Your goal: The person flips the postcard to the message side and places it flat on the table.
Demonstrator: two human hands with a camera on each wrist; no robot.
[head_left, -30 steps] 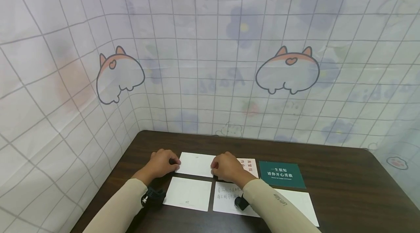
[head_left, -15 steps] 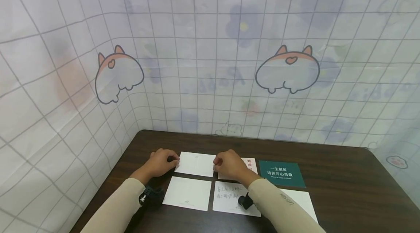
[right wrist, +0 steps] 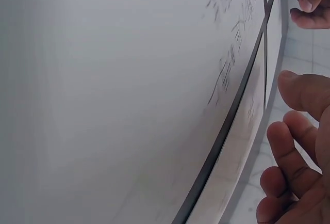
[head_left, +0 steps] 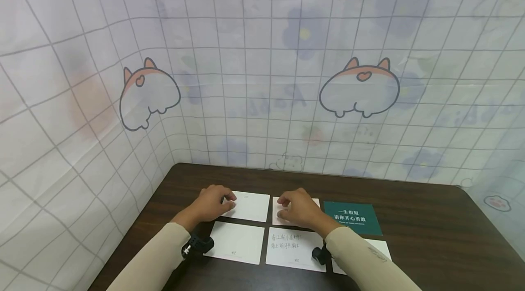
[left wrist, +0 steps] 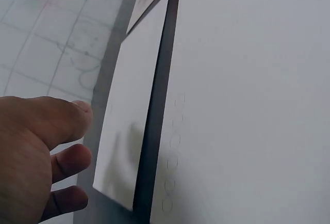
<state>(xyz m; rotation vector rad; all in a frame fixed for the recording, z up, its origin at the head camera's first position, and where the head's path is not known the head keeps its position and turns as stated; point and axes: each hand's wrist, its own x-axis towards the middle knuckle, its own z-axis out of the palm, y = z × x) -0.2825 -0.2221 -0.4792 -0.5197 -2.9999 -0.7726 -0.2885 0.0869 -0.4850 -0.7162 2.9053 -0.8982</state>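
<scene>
My left hand hovers over the left end of a white card in the back row, its thumb and fingers apart. In the left wrist view nothing lies between those fingers. My right hand, also with fingers parted, is over a pale card and hides most of it. Its loosely bent fingers hold nothing in the right wrist view. In the front row are a white card and a card with handwritten lines.
A green card with white lettering lies to the right in the back row. My right forearm partly covers another white card in front of it. Behind the dark wood table hangs a white checked curtain.
Both hands have let go of the back white card's ends. The left hand has come a little right over the card, and the right has moved right, off its edge.
</scene>
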